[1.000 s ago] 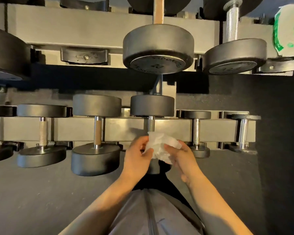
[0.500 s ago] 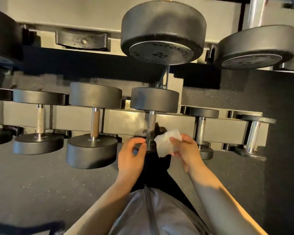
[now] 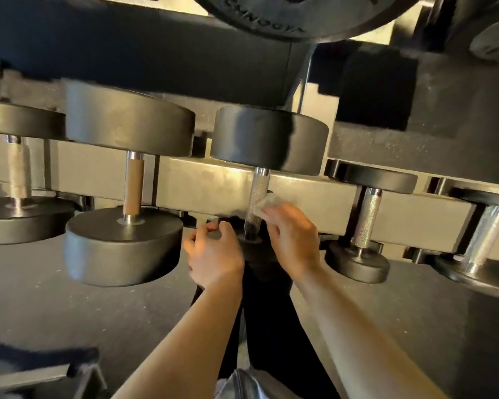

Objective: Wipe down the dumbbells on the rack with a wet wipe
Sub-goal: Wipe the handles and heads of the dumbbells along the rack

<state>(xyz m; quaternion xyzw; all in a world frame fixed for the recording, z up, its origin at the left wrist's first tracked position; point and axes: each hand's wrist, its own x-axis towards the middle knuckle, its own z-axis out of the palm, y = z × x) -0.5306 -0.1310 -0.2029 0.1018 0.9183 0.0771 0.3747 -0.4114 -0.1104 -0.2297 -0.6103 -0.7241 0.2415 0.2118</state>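
- The person's right hand (image 3: 293, 240) pinches a crumpled white wet wipe (image 3: 267, 204) in its fingertips and presses it against the right side of the knurled silver handle (image 3: 255, 203) of the middle black round-headed dumbbell (image 3: 268, 139).
- That dumbbell lies across the grey metal lower rail of the rack (image 3: 213, 185), its far head above the rail and its near head low in shadow, mostly hidden behind both hands.
- The left hand (image 3: 213, 254) sits just left of the handle's lower end, fingers curled at the edge of the near head; whether it truly grips the head or only rests there, I cannot tell, as the spot is dark and blurred.
- Just to the left lies a larger black dumbbell with a brown-wrapped handle (image 3: 133, 188), its near head wide and close to the left hand.
- Further left, a flatter black dumbbell with a pale handle (image 3: 18, 174) is partly cut off by the frame edge.
- To the right, a small black dumbbell with a shiny knurled handle (image 3: 365, 217) lies beside the right wrist, and another chrome-handled dumbbell (image 3: 484, 228) lies beyond it.
- Overhead hangs the big round head of an upper-tier dumbbell (image 3: 300, 15), with raised lettering on its face.
- Dark speckled rubber floor (image 3: 55, 306) spreads beneath the rack.
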